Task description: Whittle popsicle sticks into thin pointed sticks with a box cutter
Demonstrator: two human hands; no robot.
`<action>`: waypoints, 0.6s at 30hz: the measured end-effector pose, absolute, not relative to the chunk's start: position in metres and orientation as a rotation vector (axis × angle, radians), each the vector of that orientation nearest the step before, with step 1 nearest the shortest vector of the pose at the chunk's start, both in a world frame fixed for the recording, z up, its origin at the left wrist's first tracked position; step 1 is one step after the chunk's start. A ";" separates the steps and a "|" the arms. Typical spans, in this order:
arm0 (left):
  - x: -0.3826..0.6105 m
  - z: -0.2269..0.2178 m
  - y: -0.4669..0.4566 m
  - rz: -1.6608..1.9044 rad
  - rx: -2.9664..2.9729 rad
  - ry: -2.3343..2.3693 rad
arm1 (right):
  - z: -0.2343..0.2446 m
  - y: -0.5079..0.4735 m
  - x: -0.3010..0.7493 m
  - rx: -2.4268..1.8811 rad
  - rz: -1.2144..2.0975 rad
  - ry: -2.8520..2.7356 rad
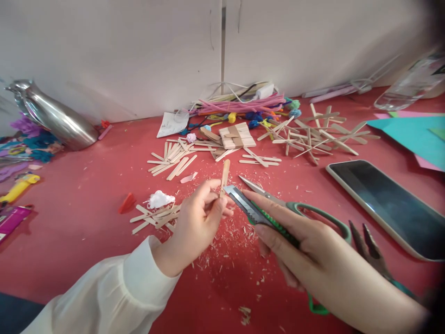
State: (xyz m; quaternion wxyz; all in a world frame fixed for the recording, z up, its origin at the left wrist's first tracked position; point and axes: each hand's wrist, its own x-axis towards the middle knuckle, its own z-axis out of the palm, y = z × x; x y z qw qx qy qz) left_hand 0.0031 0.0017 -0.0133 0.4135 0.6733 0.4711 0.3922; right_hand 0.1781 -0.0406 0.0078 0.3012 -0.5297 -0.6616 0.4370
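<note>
Well to the left of the phone (387, 208), the left arm wears a loose, off-white sleeve (95, 290) of thin, softly creased cloth, its full body gathered in small folds where it joins a broad, plain cuff (148, 273) of the same pale shade. That cuff circles the wrist as a smooth band with a clean edge, leaving the slim-fingered left grip (193, 225) bare. On the near side of the phone, the right forearm (371, 292) shows bare, as does the right grip (306, 248).
</note>
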 end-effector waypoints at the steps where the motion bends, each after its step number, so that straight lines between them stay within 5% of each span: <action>1: 0.003 -0.013 0.002 0.986 1.685 1.183 | 0.006 -0.041 0.178 -1.398 1.017 -1.840; 9: 0.001 -0.014 0.002 0.982 1.731 1.206 | 0.006 -0.041 0.178 -1.392 0.645 -2.063; 18: 0.002 -0.021 0.001 1.009 1.831 1.210 | 0.010 -0.042 0.172 -1.486 1.522 -1.560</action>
